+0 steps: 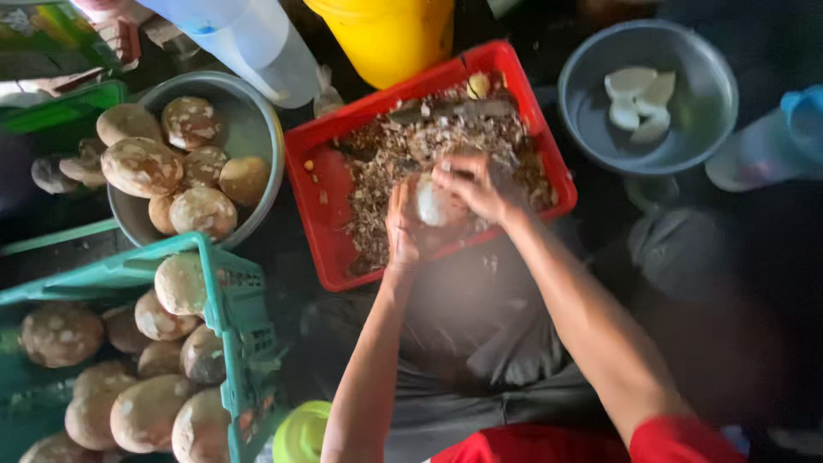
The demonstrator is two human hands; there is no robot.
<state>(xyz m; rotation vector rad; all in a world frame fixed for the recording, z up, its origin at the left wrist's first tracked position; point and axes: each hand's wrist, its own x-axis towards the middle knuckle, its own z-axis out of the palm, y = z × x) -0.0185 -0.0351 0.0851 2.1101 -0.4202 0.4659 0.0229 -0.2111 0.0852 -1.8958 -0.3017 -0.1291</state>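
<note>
the peeled white coconut piece (433, 204) sits between both hands above the red plastic crate (523, 81), over the heap of brown shavings (403, 146) that fills most of that crate. the left hand (403, 227) cups it from below and behind, its grip clenched around the white flesh. the right hand (470, 184) lies over the top of the piece, fingers curled down on it, grasping it too; whether a blade is in that hand cannot be told.

left of the crate stands a metal bowl (257, 129) holding brown, mottled coconut kernels (141, 167). nearer the person, at the lower left, a green plastic basket (227, 300) holds more of the same brown kernels. at the upper right, well apart from the hands, a grey basin (711, 81) holds a few white peeled pieces (639, 99) in water. a yellow bucket (390, 34) stands just behind the crate.
</note>
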